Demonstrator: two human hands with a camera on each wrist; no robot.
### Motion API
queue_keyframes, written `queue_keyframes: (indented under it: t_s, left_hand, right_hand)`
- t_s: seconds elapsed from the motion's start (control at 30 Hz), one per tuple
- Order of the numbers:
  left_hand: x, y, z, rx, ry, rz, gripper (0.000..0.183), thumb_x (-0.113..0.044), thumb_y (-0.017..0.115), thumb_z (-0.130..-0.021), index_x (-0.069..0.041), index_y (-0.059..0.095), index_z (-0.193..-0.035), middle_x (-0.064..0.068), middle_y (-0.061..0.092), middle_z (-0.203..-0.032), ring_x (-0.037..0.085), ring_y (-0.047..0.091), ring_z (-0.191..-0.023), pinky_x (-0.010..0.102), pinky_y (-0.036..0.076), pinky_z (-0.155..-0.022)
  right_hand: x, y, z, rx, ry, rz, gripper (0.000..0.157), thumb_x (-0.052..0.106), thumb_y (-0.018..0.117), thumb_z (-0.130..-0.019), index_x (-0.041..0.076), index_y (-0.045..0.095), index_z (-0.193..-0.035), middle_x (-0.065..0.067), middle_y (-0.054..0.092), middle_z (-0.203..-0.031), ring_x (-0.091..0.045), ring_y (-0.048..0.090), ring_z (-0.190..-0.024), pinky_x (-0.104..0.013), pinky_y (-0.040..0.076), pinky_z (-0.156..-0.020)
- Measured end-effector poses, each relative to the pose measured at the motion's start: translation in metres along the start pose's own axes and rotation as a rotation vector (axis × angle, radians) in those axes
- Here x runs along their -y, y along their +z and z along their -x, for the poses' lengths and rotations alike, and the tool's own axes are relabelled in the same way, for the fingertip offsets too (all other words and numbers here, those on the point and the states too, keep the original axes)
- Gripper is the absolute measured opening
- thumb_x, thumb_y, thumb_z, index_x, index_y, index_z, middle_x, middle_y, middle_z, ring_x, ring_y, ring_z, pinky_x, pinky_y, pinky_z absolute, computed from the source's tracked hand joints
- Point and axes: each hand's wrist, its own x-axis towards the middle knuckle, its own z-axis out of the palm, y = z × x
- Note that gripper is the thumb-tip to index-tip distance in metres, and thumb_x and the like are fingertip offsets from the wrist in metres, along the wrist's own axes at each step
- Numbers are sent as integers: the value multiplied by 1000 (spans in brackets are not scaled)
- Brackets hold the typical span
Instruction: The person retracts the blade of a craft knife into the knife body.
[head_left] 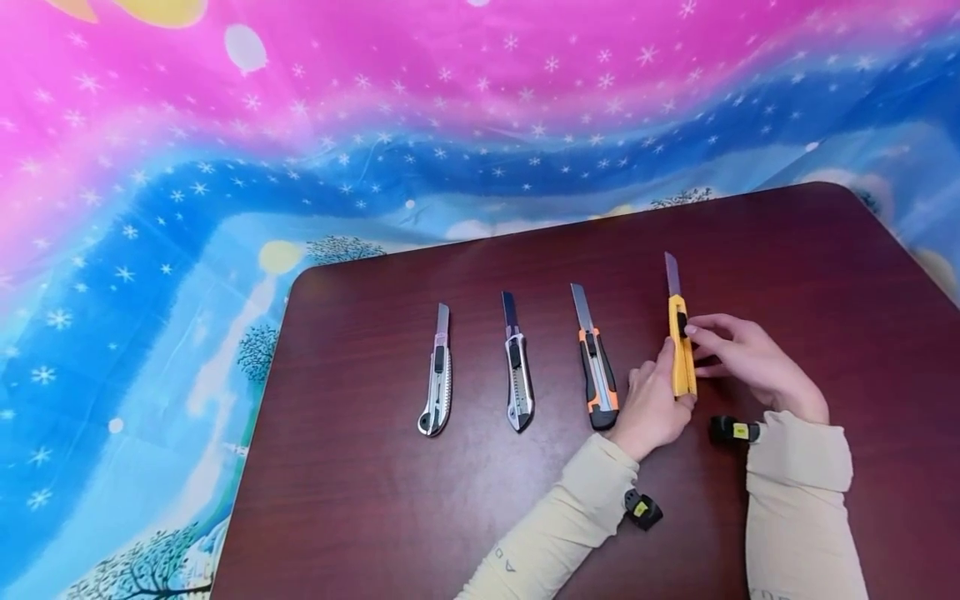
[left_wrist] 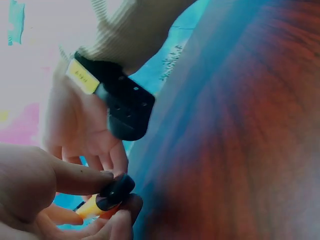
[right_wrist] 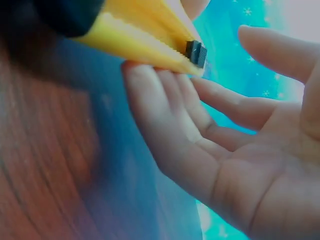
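Note:
A yellow utility knife (head_left: pixel 682 367) with its blade extended is tilted slightly, blade pointing toward the far side. My left hand (head_left: pixel 654 410) holds its lower end between thumb and fingers; the left wrist view shows this pinch on the yellow body (left_wrist: pixel 90 209). Just to the right, my right hand (head_left: pixel 761 367) has its fingertips at the knife's side near the black slider (head_left: pixel 682 323). In the right wrist view those fingers (right_wrist: pixel 145 95) reach out long against the underside of the yellow body, while the thumb (right_wrist: pixel 275 50) stands apart from it.
Left of the hands lie three more utility knives with blades out on the dark red table (head_left: pixel 360 517): an orange-and-black one (head_left: pixel 597 375), a silver-and-black one (head_left: pixel 519 387) and a silver one (head_left: pixel 437 379). A snowflake-patterned cloth (head_left: pixel 420 158) hangs behind the table.

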Motion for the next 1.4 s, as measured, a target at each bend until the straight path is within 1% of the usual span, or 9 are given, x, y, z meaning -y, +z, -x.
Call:
queue_keyframes:
  t_s: [0.17, 0.33, 0.57, 0.7, 0.83, 0.97, 1.1, 1.23, 1.4]
  left_hand:
    - [2, -14, -1, 6, 20, 126, 80, -21, 70, -88, -19, 24, -154, -1, 60, -123, 3, 57, -99, 12, 48, -80]
    - [3, -34, 3, 23, 9, 301, 78, -16, 72, -86, -18, 29, -151, -4, 65, -107, -3, 61, -81, 10, 48, -68]
    - [12, -66, 16, 79, 2, 481, 67, -10, 73, -84, -4, 41, -143, 0, 64, -98, -3, 59, -72, 10, 48, -64]
    - [23, -83, 22, 131, 18, 609, 58, -2, 72, -83, -1, 49, -136, 9, 64, -96, 1, 60, -72, 11, 49, -63]
    - [32, -97, 29, 154, 10, 645, 50, -3, 71, -84, 1, 52, -130, 12, 68, -99, 3, 63, -76, 11, 50, -67]
    - [37, -105, 35, 175, -10, 688, 40, -5, 70, -85, 1, 55, -123, 12, 71, -101, 2, 63, -79, 12, 50, -70]
    - [41, -111, 40, 152, 6, 689, 39, -5, 70, -86, 0, 55, -121, 9, 68, -104, 2, 62, -79, 13, 50, -69]
    - [49, -115, 49, 140, 13, 687, 38, -5, 71, -84, 1, 56, -119, 11, 69, -101, 2, 62, -76, 13, 50, -68]
    - [63, -118, 59, 219, -7, 762, 34, -2, 67, -87, 4, 58, -119, 22, 70, -106, 3, 62, -83, 12, 49, -72]
  right_hand:
    - [6, 1, -4, -44, -49, -36, 63, 38, 48, -101, -8, 34, -142, 0, 56, -109, -1, 64, -84, -28, 61, -74]
    - [15, 5, -8, -76, -101, -85, 58, 36, 48, -101, -7, 38, -138, 16, 60, -96, -3, 64, -81, -22, 59, -72]
    - [37, 23, -11, -84, -173, -139, 49, 32, 45, -102, -7, 46, -131, 14, 63, -92, -6, 61, -80, -22, 59, -71]
    - [54, 40, -12, -75, -183, -122, 51, 34, 44, -103, -8, 46, -131, 11, 60, -99, -5, 61, -86, -21, 57, -76]
    - [70, 54, -13, -48, -189, -171, 50, 38, 44, -102, -4, 45, -130, 3, 57, -110, -4, 62, -94, -19, 55, -83]
    - [82, 66, -17, -4, -187, -346, 47, 41, 48, -100, 1, 46, -124, 2, 63, -110, -7, 66, -97, -17, 54, -85]
    - [93, 81, -25, 41, -197, -500, 40, 40, 51, -99, 5, 45, -116, 3, 73, -102, -13, 70, -95, -21, 55, -86]
    - [101, 97, -28, 73, -185, -504, 36, 41, 48, -100, 7, 42, -111, 4, 75, -97, -14, 71, -93, -24, 56, -86]
    - [106, 118, -28, 106, -158, -506, 35, 39, 46, -101, 5, 41, -110, 2, 75, -89, -15, 73, -88, -31, 59, -85]
